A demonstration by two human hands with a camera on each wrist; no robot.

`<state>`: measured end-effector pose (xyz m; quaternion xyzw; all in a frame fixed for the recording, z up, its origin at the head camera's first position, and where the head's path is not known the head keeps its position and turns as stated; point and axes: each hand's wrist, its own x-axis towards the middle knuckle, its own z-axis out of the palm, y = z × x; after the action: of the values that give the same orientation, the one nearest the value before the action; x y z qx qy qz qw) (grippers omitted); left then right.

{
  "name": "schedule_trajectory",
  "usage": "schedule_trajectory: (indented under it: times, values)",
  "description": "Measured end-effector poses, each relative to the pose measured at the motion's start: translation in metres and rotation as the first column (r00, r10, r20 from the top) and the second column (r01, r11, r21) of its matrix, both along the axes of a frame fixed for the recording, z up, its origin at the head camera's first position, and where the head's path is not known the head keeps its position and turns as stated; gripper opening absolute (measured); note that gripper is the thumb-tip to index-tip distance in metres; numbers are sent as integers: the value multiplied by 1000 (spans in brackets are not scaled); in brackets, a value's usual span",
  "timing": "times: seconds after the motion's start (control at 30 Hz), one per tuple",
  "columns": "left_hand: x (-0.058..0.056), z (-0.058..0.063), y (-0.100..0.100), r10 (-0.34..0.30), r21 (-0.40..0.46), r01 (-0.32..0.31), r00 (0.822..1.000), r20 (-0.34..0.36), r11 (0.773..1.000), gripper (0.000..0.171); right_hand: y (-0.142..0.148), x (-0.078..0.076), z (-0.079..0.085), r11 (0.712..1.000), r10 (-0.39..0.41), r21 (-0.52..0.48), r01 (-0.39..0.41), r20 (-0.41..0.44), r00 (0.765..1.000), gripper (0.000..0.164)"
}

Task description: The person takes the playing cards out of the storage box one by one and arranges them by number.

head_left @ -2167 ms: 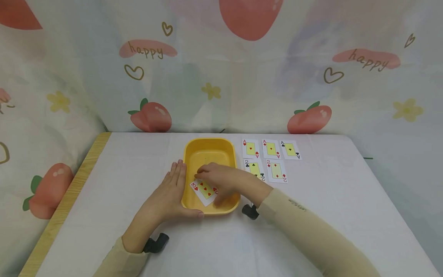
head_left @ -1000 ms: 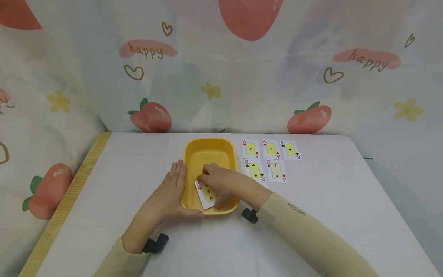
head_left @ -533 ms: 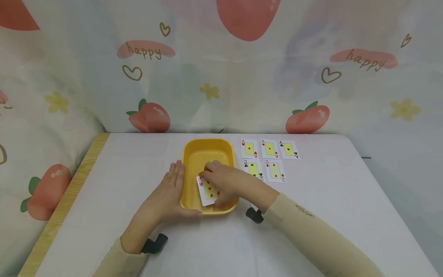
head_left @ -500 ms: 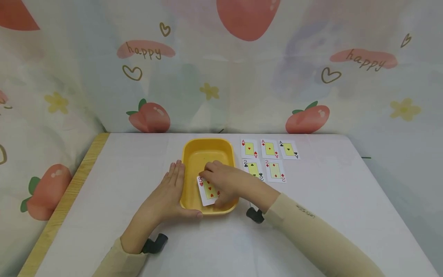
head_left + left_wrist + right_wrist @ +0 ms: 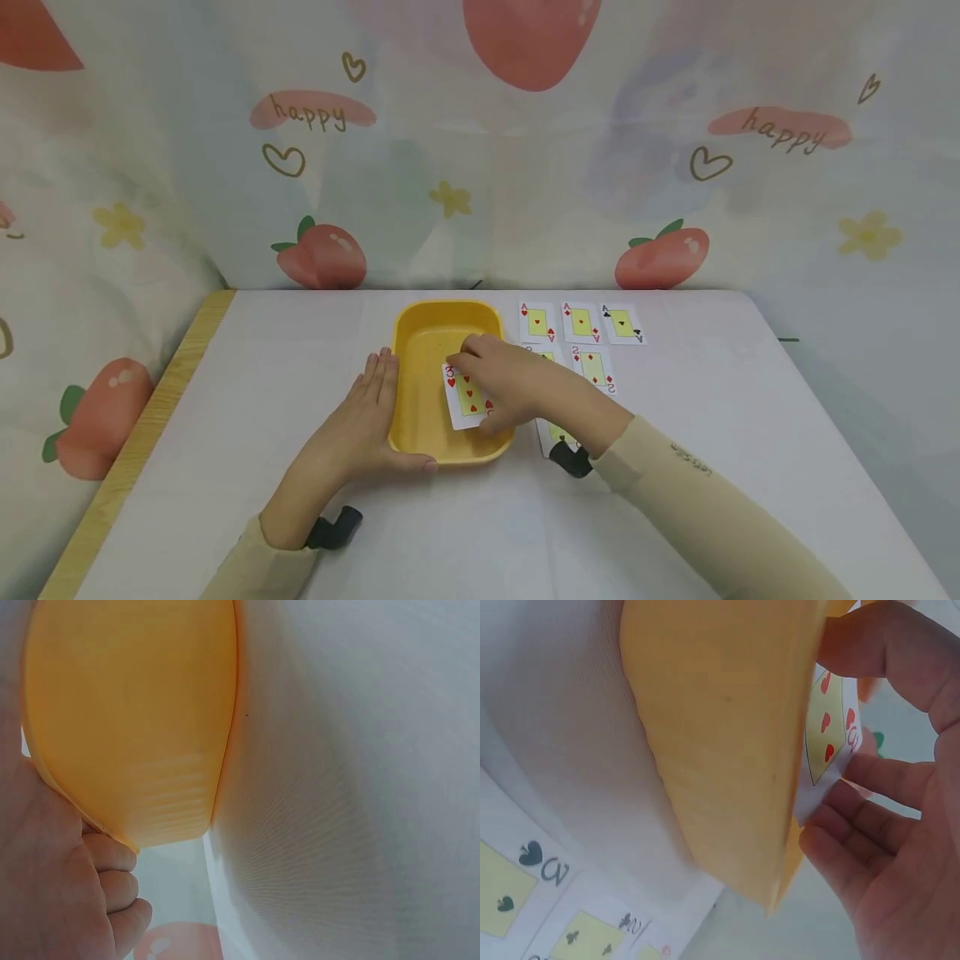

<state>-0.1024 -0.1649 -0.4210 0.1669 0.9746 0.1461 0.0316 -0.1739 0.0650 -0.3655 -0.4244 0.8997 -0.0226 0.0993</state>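
Note:
My right hand (image 5: 504, 379) pinches a three of hearts playing card (image 5: 459, 410) between thumb and fingers, face up over the yellow plastic tray (image 5: 420, 417). In the right wrist view the card's heart face (image 5: 826, 731) shows between thumb and fingertips, beyond the tray's side wall (image 5: 712, 735). My left hand (image 5: 358, 429) lies flat along the tray's left side, fingers straight and thumb stretched along the near rim. The left wrist view has the left fingers (image 5: 116, 889) at the tray's edge.
Right of the tray, an ace of hearts (image 5: 537, 323), ace of diamonds (image 5: 581, 323) and ace of clubs (image 5: 622, 324) lie in a row. Below are a two of clubs, partly covered, and a two of diamonds (image 5: 593, 369). A three of spades (image 5: 506, 889) lies nearer, mostly under my right wrist.
The three of hearts has straightened and moved up and right inside the tray with my right hand, which now pinches it. My left hand has stayed at the tray's side.

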Motion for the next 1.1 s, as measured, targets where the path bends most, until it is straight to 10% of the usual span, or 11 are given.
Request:
schedule_trajectory:
  times: [0.4,1.1]
  values:
    - [-2,0,0,-6,5,6,1000,-7,1000,141,26,2,23,996,-89,-14,88,-51,995,83]
    - [0,-1,1,-4,18,4,1000,-17,1000,142,81,7,16,974,-228,3,228,-32,973,87]
